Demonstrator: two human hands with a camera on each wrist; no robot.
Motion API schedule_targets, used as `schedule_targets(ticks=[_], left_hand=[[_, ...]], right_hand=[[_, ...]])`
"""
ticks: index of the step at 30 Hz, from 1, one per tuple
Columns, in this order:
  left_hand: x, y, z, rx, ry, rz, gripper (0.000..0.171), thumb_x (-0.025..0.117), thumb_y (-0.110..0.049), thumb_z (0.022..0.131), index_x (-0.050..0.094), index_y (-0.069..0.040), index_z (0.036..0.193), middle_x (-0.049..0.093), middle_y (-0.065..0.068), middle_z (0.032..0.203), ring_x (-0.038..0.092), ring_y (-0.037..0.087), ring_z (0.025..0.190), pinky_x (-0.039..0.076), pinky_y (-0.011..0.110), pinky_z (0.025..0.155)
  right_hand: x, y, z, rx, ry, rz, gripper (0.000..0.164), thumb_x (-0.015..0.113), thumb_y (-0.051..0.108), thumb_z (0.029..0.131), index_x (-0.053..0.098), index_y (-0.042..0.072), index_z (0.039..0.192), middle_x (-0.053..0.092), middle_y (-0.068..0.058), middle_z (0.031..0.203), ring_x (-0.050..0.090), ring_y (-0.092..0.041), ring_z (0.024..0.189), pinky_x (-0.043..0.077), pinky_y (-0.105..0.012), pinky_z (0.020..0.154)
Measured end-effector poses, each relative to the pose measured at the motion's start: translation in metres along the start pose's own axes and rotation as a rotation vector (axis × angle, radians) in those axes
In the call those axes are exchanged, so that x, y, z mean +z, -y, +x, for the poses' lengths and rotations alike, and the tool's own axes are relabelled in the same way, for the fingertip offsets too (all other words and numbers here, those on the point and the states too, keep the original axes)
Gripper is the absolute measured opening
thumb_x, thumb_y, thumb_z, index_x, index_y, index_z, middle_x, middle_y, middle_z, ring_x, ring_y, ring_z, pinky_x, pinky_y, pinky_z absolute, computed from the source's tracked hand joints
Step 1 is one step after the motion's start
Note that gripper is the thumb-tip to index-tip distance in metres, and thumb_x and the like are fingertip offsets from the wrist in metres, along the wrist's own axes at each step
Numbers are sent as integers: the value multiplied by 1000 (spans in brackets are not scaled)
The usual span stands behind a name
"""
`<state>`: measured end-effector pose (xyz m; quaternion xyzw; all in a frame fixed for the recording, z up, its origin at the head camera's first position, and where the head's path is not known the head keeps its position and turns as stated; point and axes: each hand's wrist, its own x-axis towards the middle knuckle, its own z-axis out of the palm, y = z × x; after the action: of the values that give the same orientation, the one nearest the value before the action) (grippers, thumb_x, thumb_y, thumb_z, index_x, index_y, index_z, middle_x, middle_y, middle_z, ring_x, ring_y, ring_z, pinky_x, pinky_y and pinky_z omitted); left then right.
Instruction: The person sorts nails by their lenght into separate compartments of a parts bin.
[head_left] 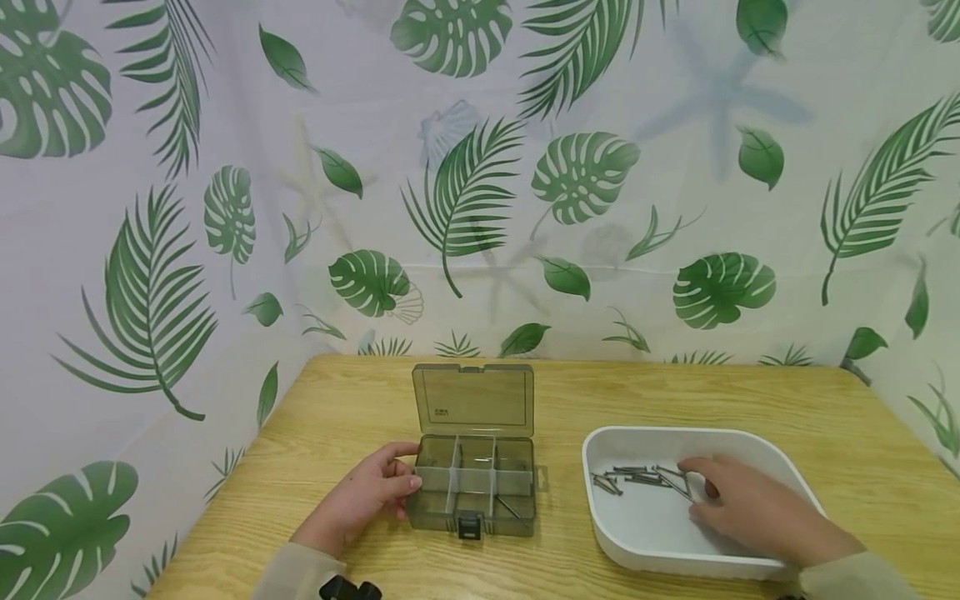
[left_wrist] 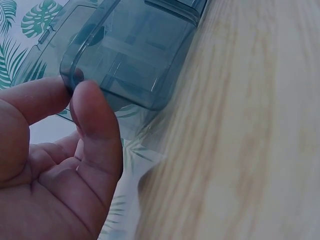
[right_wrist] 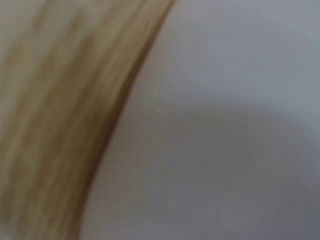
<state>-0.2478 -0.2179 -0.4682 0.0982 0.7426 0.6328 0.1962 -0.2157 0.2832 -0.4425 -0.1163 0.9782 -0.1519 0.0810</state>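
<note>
Nails lie mostly sideways in tray, right hand over them

The nails sit at the tray's left side, long axes running mostly left to right. A few at the near left slant, their right ends nearer the person; those by the right fingertips slant the same way or stand more front-to-back. Which ends are heads is too small to tell. One lone nail slants likewise in the box's front right compartment.

They look thin, straight and dull grey, with a brassy tinge at the near left. The tray is white with rounded corners; the box is smoky and see-through, its lid raised, with pale dividers.

The left hand grasps the box's left side between thumb and finger. The right hand's thumb and forefinger bend around a nail; whether they grip it I cannot tell.
</note>
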Motion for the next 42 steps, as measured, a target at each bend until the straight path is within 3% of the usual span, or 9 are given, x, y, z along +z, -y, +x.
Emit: schedule_targets(ticks=[6, 15, 22, 35, 42], left_hand=[[1, -1, 0, -5, 0, -5, 64, 63, -17, 102, 32, 1, 155, 54, 10, 98, 49, 17, 69, 54, 33, 63], [1, -1, -1, -6, -7, -2, 62, 62, -15, 103, 33, 0, 154, 55, 11, 99, 49, 17, 69, 53, 32, 63], [1, -1, 0, -6, -7, 2, 62, 62, -14, 102, 33, 1, 154, 55, 12, 100, 51, 18, 70, 54, 32, 63], [2, -2, -1, -11, -4, 6, 63, 62, -16, 102, 32, 1, 155, 55, 12, 101, 50, 18, 71, 54, 33, 63], [2, -2, -1, -2, -5, 10, 63, 62, -16, 102, 32, 1, 155, 55, 12, 100, 50, 18, 70, 54, 33, 63]], right_hand=[[4, -1, 3, -21, 37, 29, 34, 79, 22, 87, 70, 17, 119, 54, 3, 89, 49, -17, 80, 45, -38, 70], [9, -2, 8, -5, 62, 34, 13, 74, 16, 91, 64, 23, 94, 55, 6, 78, 50, -15, 73, 45, -36, 68], [11, -2, 5, -28, -9, -16, 19, 70, 11, 92, 58, 20, 80, 51, 8, 71, 47, -11, 68, 41, -31, 64], [11, -1, 4, 22, -14, -14, 17, 68, 10, 84, 56, 18, 76, 51, 5, 69, 47, -14, 67, 39, -34, 63], [8, 2, 0, -9, -67, 8, 20, 69, 9, 83, 53, 19, 76, 49, 6, 68, 46, -12, 66, 37, -29, 60]])
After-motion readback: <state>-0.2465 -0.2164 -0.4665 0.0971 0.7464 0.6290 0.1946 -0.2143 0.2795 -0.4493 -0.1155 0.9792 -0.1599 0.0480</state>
